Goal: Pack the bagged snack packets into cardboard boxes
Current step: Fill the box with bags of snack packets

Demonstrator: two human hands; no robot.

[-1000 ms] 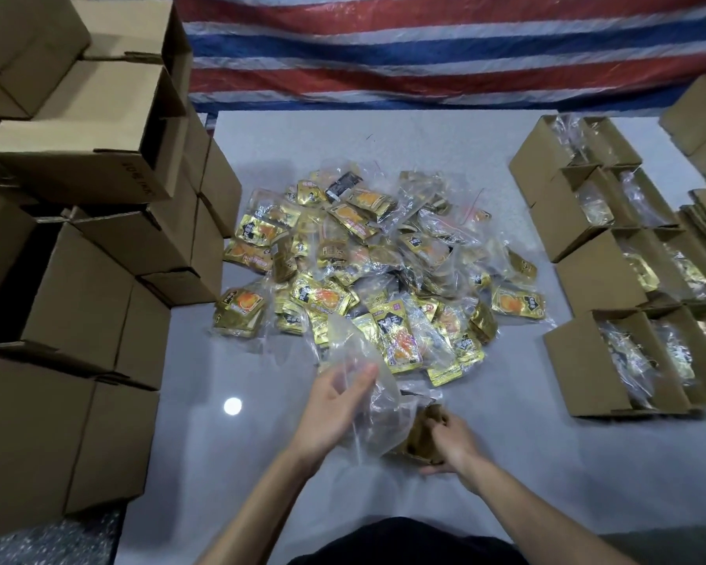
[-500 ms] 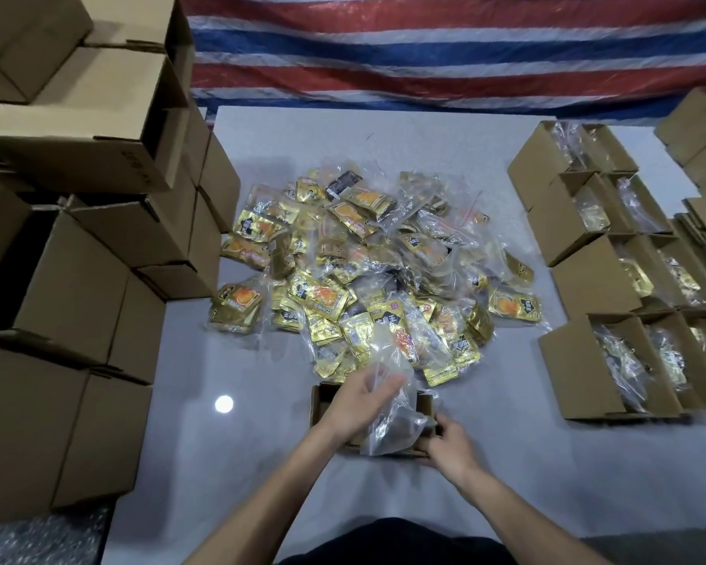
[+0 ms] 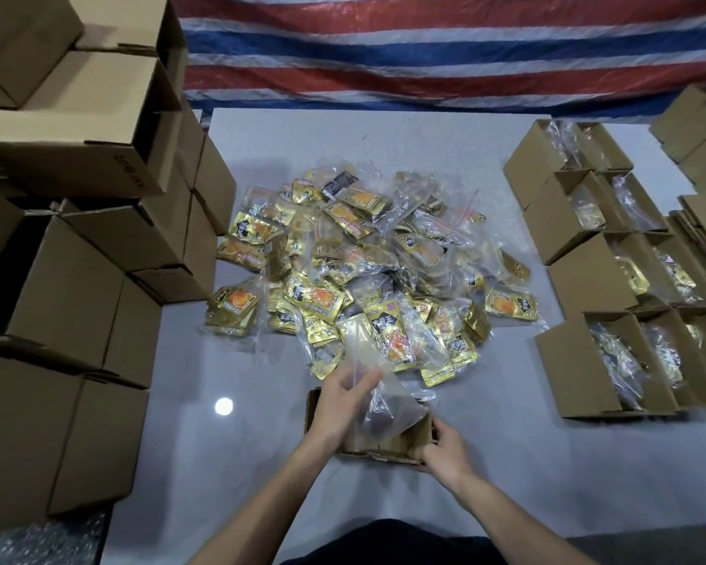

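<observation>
A small open cardboard box stands on the grey table in front of me. Over it my left hand holds a clear bag of snack packets, whose lower part sits inside the box. My right hand grips the box's near right corner. Beyond the box lies a big pile of bagged gold snack packets in the middle of the table.
Closed cardboard boxes are stacked along the left edge. On the right stand several open boxes with bags inside, and more boxes behind them. A striped tarp hangs at the back.
The small box came upright under my hands, and the bag in my left hand went down into it. My right hand shifted to the box's right corner.
</observation>
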